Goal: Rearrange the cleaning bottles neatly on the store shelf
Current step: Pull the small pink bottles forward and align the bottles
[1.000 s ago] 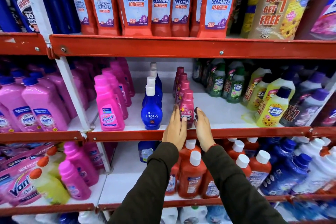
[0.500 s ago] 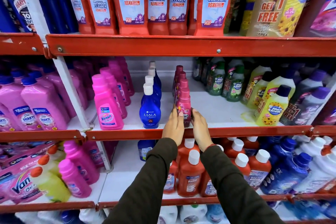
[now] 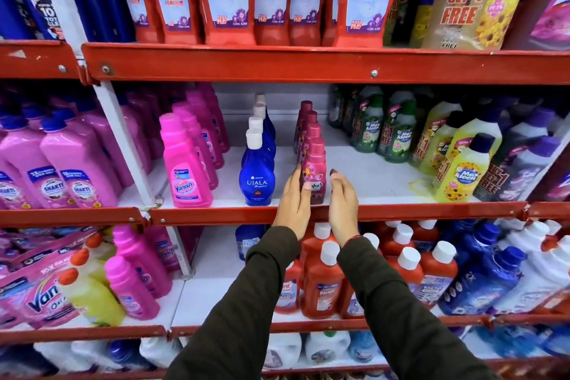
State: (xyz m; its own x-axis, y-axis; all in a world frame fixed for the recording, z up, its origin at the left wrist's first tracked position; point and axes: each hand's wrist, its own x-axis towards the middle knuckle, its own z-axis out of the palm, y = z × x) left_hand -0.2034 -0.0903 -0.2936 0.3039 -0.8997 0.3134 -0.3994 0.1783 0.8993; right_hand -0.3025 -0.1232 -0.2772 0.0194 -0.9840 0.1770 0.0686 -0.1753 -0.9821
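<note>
Up close, the red shelf rail (image 3: 401, 211) of the middle tier is the line everything sits against. Above that rail, far to the left, stand the broad pink Shakti bottles (image 3: 66, 170); far to the right, the yellow Max Kleen bottles (image 3: 462, 168) run back in a row with green ones (image 3: 398, 136) behind them. Nearer the middle, left of centre above the rail, a file of pink Vanish bottles (image 3: 185, 163) leads back into the shelf, then a file of blue Ujala bottles (image 3: 257, 176) with white caps. Just right of those, directly above the rail's centre, is the file of small maroon Comfort bottles (image 3: 314, 170), the front one upright at the shelf's edge. Below the rail sit red bottles (image 3: 320, 287) with white caps.

Two dark sleeves reach up across the rail. The left hand (image 3: 294, 202) lies flat and open against the left side of the front Comfort bottle, thumb touching its label, fingers not curled round it. The right hand (image 3: 342, 203) is open too, palm turned inward, just beside the bottle's right side with a small gap, holding nothing.
</note>
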